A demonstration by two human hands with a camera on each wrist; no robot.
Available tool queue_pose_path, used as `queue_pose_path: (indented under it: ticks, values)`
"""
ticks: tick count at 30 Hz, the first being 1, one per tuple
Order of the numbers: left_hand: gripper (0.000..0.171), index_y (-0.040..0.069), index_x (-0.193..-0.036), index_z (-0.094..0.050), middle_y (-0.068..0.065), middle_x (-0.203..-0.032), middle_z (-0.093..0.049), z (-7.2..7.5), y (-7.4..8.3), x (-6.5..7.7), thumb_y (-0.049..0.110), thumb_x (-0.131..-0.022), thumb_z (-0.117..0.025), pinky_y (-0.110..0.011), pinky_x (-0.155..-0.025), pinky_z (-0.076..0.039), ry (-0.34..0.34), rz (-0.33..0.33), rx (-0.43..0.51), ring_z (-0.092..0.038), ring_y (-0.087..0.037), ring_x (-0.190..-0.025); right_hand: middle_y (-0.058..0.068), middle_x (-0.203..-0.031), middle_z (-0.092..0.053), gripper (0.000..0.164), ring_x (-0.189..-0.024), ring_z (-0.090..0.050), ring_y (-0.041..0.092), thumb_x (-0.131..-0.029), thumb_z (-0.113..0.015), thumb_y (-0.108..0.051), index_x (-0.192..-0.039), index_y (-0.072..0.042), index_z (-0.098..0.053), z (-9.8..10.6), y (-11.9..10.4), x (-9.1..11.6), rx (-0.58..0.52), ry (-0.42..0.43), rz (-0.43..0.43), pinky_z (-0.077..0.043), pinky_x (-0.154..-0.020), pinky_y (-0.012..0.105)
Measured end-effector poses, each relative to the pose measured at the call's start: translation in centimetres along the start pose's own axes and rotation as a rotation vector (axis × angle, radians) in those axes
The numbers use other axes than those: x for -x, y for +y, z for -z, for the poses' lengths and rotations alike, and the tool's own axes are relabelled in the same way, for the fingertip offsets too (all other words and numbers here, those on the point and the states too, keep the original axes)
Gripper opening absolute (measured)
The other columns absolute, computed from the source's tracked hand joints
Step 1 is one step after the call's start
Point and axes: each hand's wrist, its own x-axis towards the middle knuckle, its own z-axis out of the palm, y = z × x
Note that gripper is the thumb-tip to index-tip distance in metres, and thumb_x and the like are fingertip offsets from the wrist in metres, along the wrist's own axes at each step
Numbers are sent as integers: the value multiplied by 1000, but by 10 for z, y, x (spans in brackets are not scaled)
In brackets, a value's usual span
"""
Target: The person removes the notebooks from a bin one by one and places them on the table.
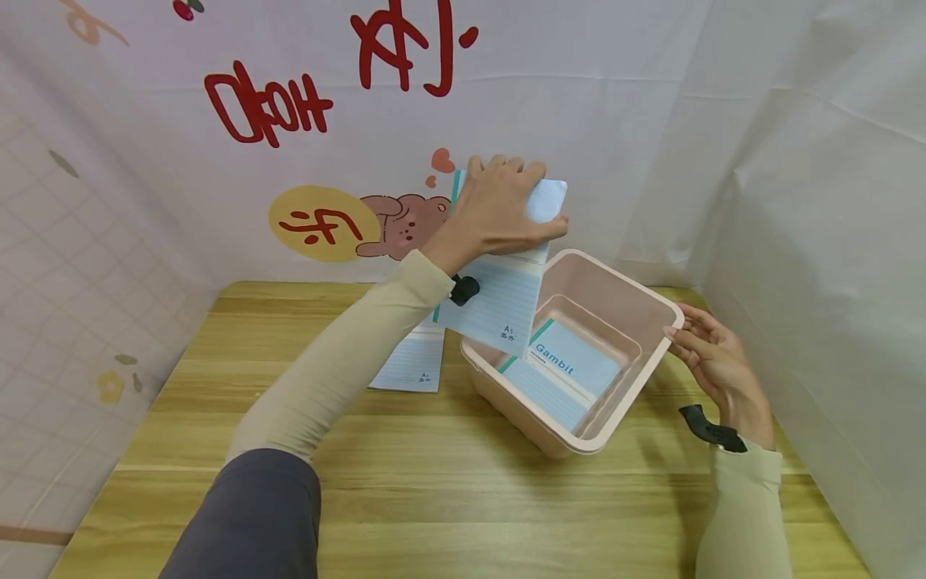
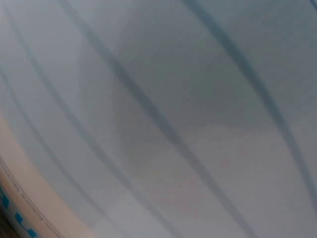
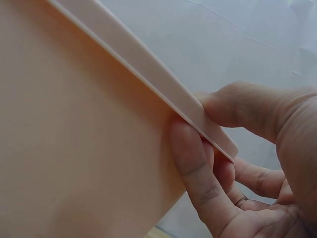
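Observation:
My left hand (image 1: 499,205) grips a light blue notebook (image 1: 492,297) by its upper part, fingers over the top edge. The notebook hangs upright beside the bin, its lower corner overlapping the bin's left rim in the head view. In the left wrist view its lined cover (image 2: 158,119) fills the frame, blurred. My right hand (image 1: 716,362) pinches the rim of a pale pink plastic bin (image 1: 651,297) at its right corner; the right wrist view shows the thumb (image 3: 242,104) on one side and fingers underneath. Inside the bin lies a notebook (image 1: 557,370) marked "Gambit".
Another notebook (image 1: 412,362) lies on the wooden table (image 1: 434,498) left of the bin, partly hidden by the left arm. A white printed curtain (image 1: 579,121) hangs behind the table, and pale sheeting (image 1: 839,281) borders the right side.

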Motion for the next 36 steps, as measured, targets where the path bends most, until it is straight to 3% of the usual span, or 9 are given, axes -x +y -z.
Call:
queue_pose_path:
  ticks: [14,24,29,32,36]
  values:
    - [62,16,-124,-61,-9,-113,-63,-12,-73,47,65,-85,-56,-49,-91,-34,5,112,63,-53,-28,-103,6,-110,-64,42,-92,-68,13,-98,-56,12,-135,-7,-55,0,-1,1,14,6,7,-60,-79,23]
    - [77,11,-140,-59,-16,-131,-64,-23,-121,83,65,-84,-58,-57,-99,-35,-19,229,11,-53,-36,-117,6,-111,-62,42,-93,-68,13,-98,-57,12,-135,-6,-55,0,0,1,5,-2,6,-60,-80,24]
    - [80,9,-141,-57,-19,-144,-58,-27,-142,102,65,-84,-60,-60,-102,-32,-49,277,3,-51,-39,-127,6,-112,-63,42,-94,-69,14,-98,-55,12,-136,-5,-54,0,0,1,2,-20,21,-60,-81,24]
    - [76,7,-135,-59,-20,-136,-61,-32,-156,115,62,-84,-62,-62,-99,-30,-49,295,9,-53,-39,-118,7,-112,-63,42,-95,-69,15,-98,-54,13,-137,-4,-54,0,0,1,-7,-34,25,-60,-81,25]
    - [73,6,-131,-61,-22,-126,-64,-40,-174,132,61,-83,-62,-67,-106,-27,-47,309,-6,-54,-40,-114,7,-113,-63,42,-96,-69,15,-99,-54,13,-137,-4,-53,0,1,-1,-11,-36,25,-60,-82,25]
